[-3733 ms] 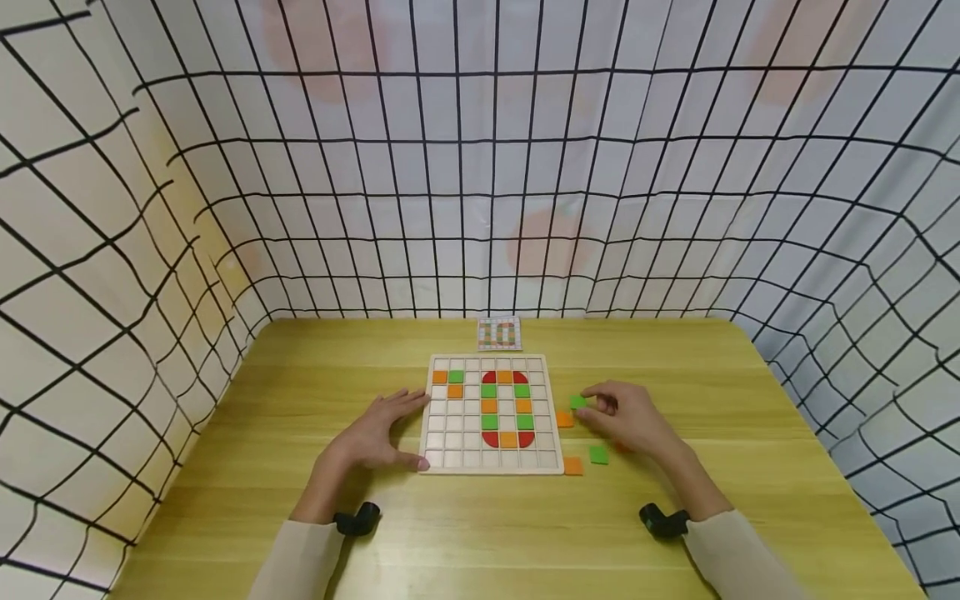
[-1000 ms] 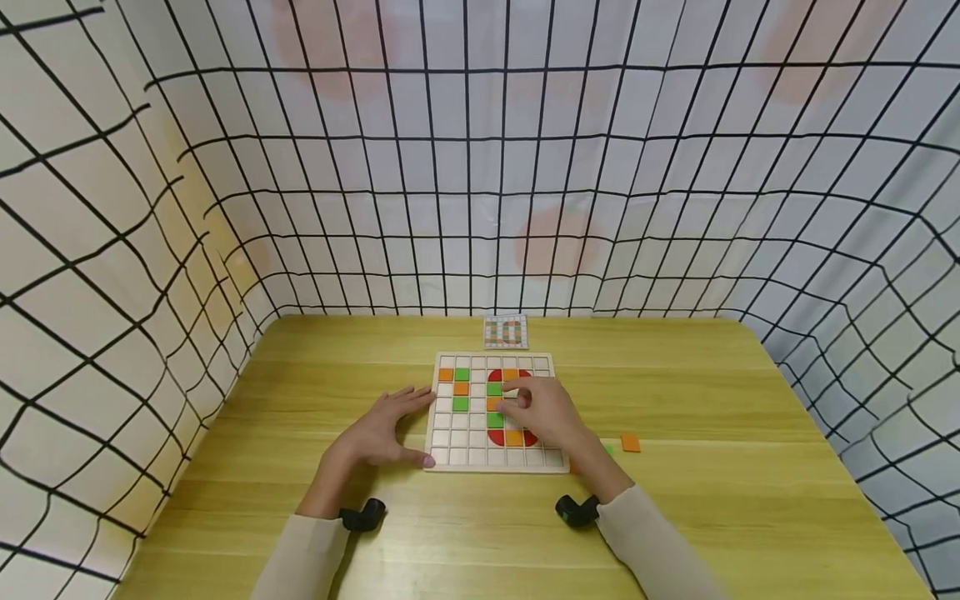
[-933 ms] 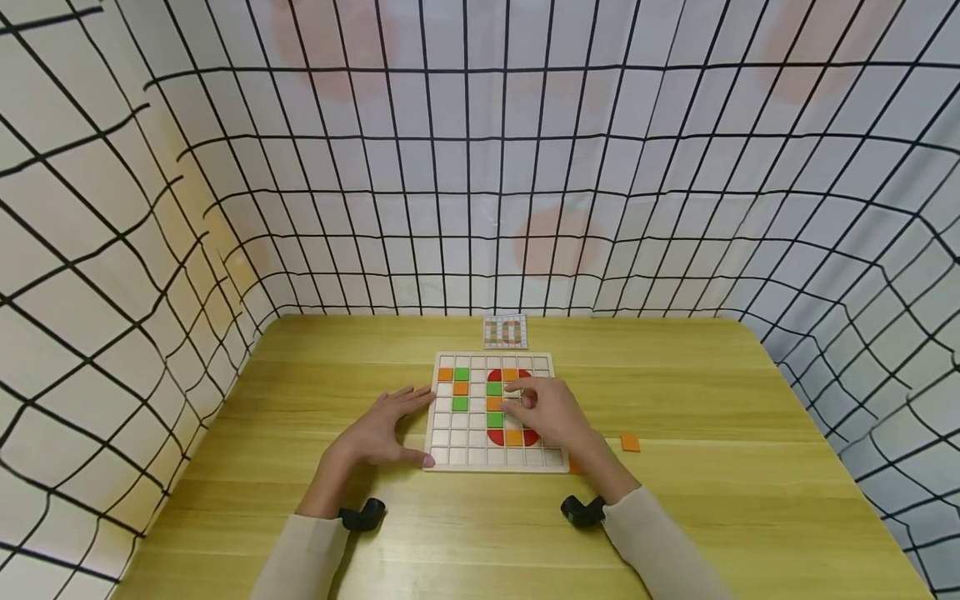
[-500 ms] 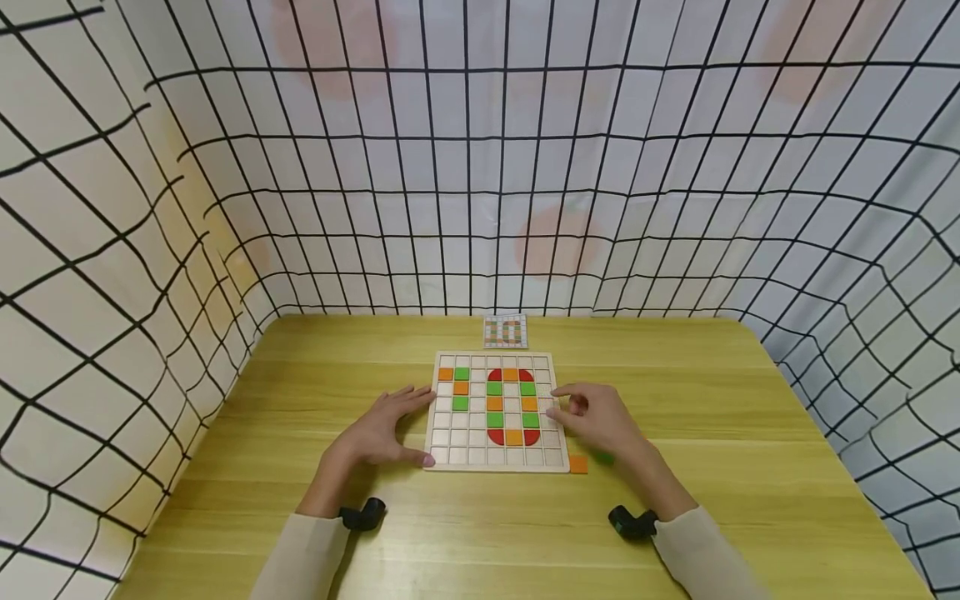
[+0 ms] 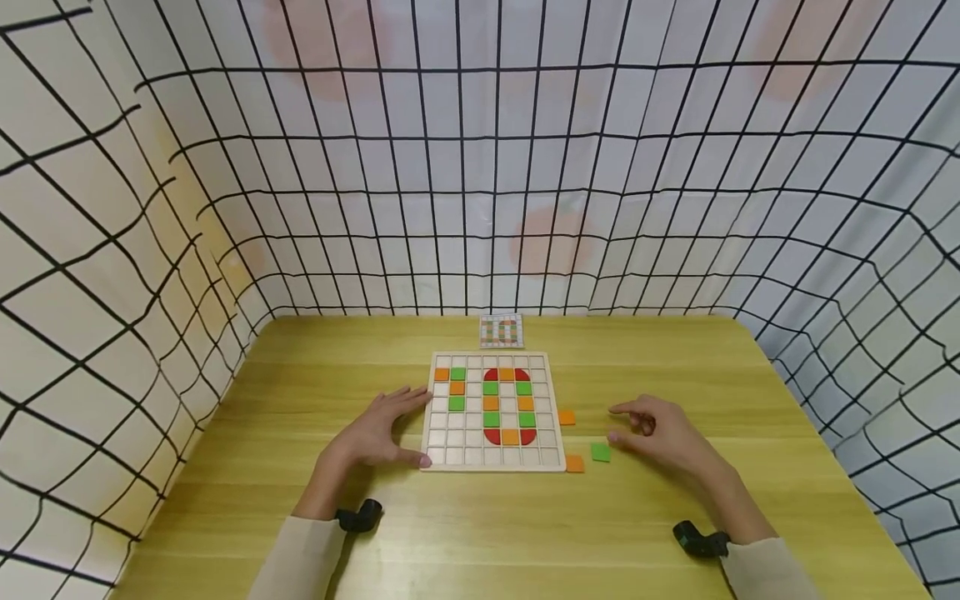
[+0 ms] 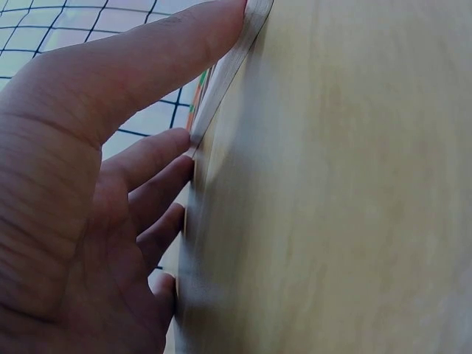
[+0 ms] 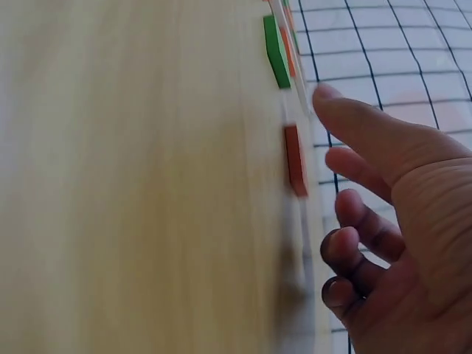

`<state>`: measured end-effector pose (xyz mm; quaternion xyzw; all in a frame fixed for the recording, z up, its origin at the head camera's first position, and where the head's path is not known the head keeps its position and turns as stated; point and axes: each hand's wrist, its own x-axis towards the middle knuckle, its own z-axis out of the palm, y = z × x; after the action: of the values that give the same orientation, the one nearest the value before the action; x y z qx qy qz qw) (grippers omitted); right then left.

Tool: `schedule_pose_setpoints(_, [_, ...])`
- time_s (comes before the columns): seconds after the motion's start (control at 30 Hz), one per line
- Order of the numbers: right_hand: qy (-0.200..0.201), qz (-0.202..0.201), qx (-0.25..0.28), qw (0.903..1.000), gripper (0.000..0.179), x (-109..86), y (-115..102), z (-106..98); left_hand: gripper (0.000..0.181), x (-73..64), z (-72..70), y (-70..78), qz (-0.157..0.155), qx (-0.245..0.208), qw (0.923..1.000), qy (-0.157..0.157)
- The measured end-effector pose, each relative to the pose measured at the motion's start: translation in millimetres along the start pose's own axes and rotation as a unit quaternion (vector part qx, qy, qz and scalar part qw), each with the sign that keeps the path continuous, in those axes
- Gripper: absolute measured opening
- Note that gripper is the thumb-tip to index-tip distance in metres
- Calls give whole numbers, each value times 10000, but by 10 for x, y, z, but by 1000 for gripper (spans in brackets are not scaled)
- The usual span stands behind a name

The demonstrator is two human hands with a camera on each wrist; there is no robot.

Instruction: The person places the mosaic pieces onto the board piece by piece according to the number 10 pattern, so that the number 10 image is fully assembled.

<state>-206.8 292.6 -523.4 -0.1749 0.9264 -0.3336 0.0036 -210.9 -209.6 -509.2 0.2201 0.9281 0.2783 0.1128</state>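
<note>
A white gridded board lies on the table, with orange, green and red tiles set in its cells. My left hand is spread along the board's left edge, thumb at the lower corner and fingertips further up. In the left wrist view, thumb and fingertips touch the side of the board. My right hand is over the table right of the board, thumb and index finger apart with nothing between them. Nearest it are a green tile and, in the right wrist view, a reddish-orange tile, which the hand hides from the head view.
Two orange tiles lie close to the board's right edge, one above the other. Behind the board lies a small pattern card. A black wire grid backed by white sheeting encloses the table's back and sides.
A green tile that my right hand pinched earlier now sits in the board's left group. That hand has since moved right, off the board to the loose tiles. My left hand stays at the edge.
</note>
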Motion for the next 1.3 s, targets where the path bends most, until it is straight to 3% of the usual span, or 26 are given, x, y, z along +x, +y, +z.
schedule_pose_setpoints(0.27, [-284,71,94,9995,53,-161,116,-92,109,-14,-3,-45,53,72,10000,2])
schedule_pose_setpoints(0.83, [-261,77,246,9993,28,-188,107,-112,107,1,-16,-28,33,-19,10000,8])
schedule_pose_setpoints(1.1, [-309,402,328,9982,35,-85,48,-79,108,-7,-27,-19,34,1,10000,19])
schedule_pose_setpoints(1.3, [-203,223,279,9992,36,64,-71,-11,107,-6,-28,-12,42,-9,10000,12])
